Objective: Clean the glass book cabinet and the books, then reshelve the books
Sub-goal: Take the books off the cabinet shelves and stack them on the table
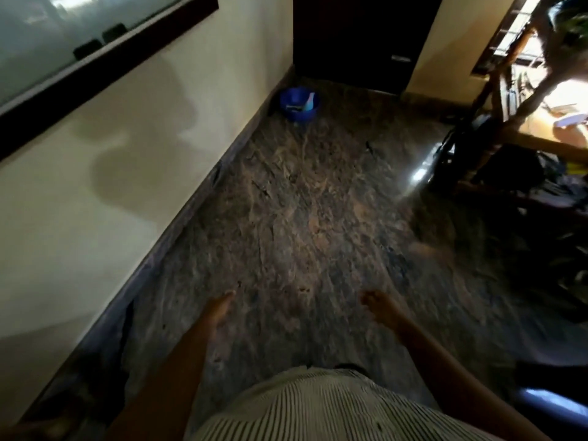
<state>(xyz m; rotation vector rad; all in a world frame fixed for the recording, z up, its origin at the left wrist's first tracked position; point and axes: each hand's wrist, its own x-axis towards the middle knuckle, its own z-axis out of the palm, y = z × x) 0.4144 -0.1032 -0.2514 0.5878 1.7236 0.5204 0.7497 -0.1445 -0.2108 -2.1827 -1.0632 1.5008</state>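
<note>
Both hands were bare and held nothing. Left hand (219,309) reached forward and down with its fingers stretched out straight and close together. Right hand (381,308) hung level with it, well apart, fingers relaxed and slightly bent, though motion blur softened the detail on both.

Under the two hands ran a brown, mottled polished stone floor (302,202), and neither hand touched it. Behind the wrists, at the near edge of the view, sat the person's pale, finely striped shirt (318,405).

Just off to the left of the left hand, a dark skirting strip (197,198) met a cream painted wall (133,100), with a person's shadow (127,154) thrown across it. Higher up that wall, well above and left of the left hand, was the frosted glass book cabinet with a dark wooden frame (63,43); two small dark handles (86,49) sat near its lower edge.

Far ahead of both hands, tucked by the skirting, a round blue plastic basin (302,116) stood on the floor, a pale blue spray bottle (309,101) leaning inside it beside something dark I could not make out. Beyond the basin stood a dark door (359,36). Out to the right of the right hand, brown wooden furniture (496,135) caught bright light, with dark clutter beneath it, too blurred to tell.
</note>
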